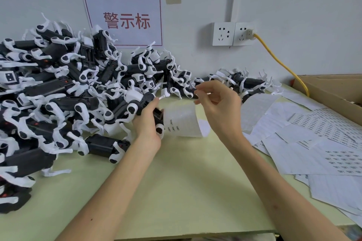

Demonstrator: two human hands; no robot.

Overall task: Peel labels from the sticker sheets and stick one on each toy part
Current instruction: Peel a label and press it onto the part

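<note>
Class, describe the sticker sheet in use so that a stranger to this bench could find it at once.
On the pale green table, look between the heap of black-and-white toy parts and the flat sheets spread on the right. The sticker sheet stands beside the left hand, which holds a toy part. It alone curls upward and shows only a few labels.

Black-and-white toy parts (64, 92), pale green table (176, 182), yellow cable (282, 64), red-lettered white sign (125, 19).
</note>
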